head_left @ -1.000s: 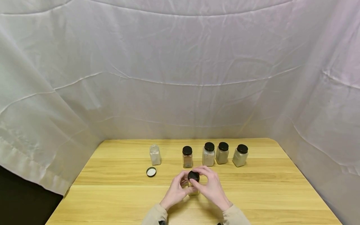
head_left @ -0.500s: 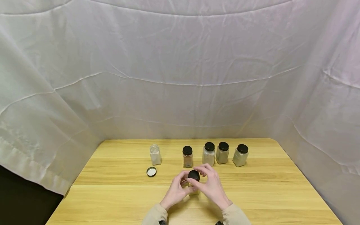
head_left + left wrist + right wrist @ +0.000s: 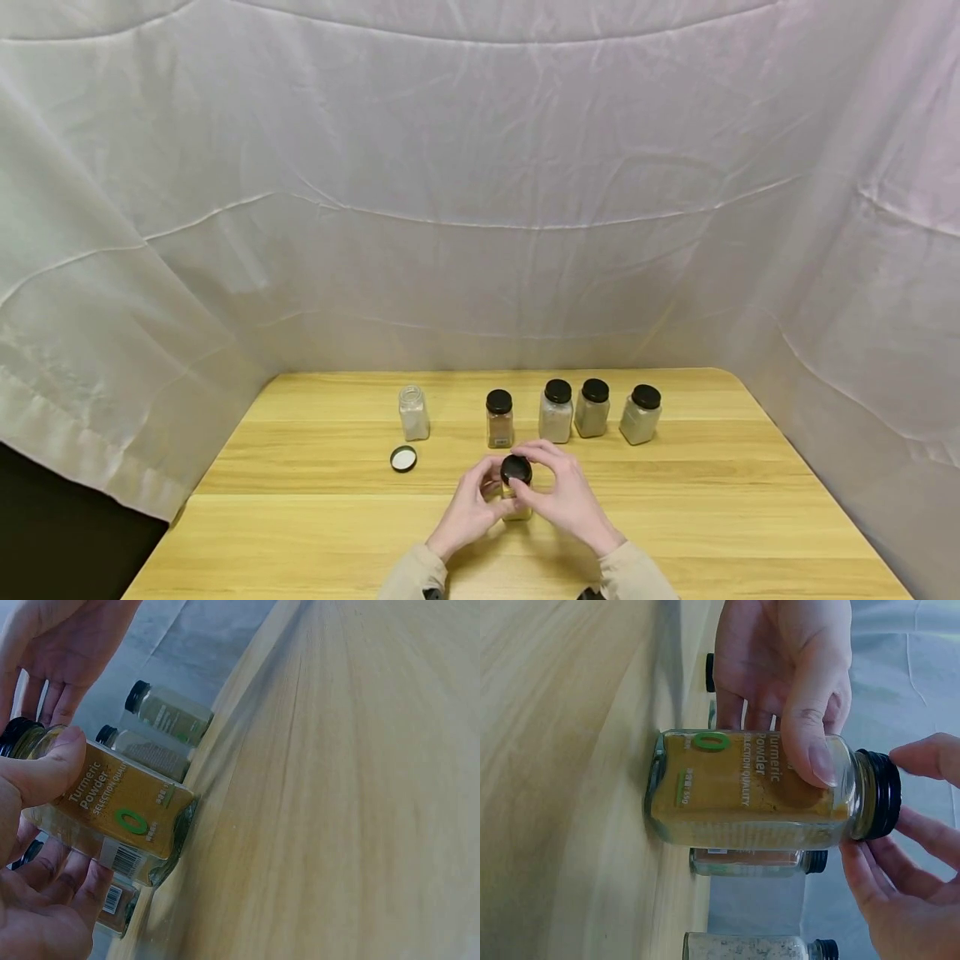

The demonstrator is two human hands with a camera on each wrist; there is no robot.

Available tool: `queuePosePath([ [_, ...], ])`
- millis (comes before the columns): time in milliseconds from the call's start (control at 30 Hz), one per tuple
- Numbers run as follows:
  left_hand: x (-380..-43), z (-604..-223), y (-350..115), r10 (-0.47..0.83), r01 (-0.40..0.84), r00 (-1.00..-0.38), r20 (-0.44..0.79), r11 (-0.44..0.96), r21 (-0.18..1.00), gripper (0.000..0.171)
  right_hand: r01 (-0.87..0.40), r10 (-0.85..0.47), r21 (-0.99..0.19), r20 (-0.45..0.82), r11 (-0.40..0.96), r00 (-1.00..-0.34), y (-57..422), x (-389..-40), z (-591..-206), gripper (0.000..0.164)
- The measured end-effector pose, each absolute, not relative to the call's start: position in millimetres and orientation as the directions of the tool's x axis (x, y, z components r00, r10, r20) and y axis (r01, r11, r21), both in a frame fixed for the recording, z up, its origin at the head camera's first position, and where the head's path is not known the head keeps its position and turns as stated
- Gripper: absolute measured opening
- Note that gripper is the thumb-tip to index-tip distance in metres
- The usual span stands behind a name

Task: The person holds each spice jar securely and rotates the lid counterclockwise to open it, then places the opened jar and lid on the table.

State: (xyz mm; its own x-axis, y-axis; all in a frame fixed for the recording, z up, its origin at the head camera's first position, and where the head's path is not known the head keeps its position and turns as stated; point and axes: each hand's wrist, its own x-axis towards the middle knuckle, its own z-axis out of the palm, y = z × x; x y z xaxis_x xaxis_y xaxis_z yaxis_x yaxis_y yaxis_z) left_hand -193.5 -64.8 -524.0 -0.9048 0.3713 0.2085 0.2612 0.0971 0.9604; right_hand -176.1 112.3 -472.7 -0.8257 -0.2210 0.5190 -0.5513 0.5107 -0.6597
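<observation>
In the head view my left hand [image 3: 467, 510] holds an upright glass spice jar near the table's front middle. Its label reads "Turmeric Powder" in the left wrist view, where the thumb lies across the jar [image 3: 124, 799] and the fingers are behind it. Yellow-brown powder fills most of the jar [image 3: 742, 802]. My right hand [image 3: 564, 496] has its thumb and fingers at opposite sides of the ribbed black lid [image 3: 883, 795], pinching it. The lid sits on the jar's neck. The jar's base appears to rest on the table.
Behind the hands stands a capped jar of reddish-brown powder [image 3: 500, 427]. Three more capped jars, including one of whitish contents [image 3: 556, 418], stand to its right. At left are an uncapped jar [image 3: 414, 417] and its loose lid [image 3: 403, 458], upturned on the wooden table [image 3: 300, 517].
Half a second ago my right fingers were spread away from the lid's far side; now they are back against it. My left hand and the jar have hardly moved.
</observation>
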Motion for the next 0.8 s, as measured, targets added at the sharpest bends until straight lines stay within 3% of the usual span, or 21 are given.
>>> queuePosePath([
  [333, -193.6, -525.0, -63.7, 0.376, 0.264, -0.901, 0.219, 0.073, 0.962, 0.048, -0.509, -0.121, -0.648, 0.546, 0.566, -0.829, 106.4, -176.8, -475.1, 0.036],
  [633, -193.7, -525.4, -64.9, 0.374, 0.279, -0.900, 0.225, 0.097, 0.955, 0.047, -0.565, -0.233, -0.617, 0.536, 0.548, -0.812, 111.4, -176.5, -472.8, 0.035],
  [800, -193.2, -524.6, -64.1, 0.370, 0.267, -0.905, 0.212, 0.106, 0.958, 0.048, -0.565, -0.226, -0.604, 0.546, 0.562, -0.807, 112.9, -176.7, -473.7, 0.036],
])
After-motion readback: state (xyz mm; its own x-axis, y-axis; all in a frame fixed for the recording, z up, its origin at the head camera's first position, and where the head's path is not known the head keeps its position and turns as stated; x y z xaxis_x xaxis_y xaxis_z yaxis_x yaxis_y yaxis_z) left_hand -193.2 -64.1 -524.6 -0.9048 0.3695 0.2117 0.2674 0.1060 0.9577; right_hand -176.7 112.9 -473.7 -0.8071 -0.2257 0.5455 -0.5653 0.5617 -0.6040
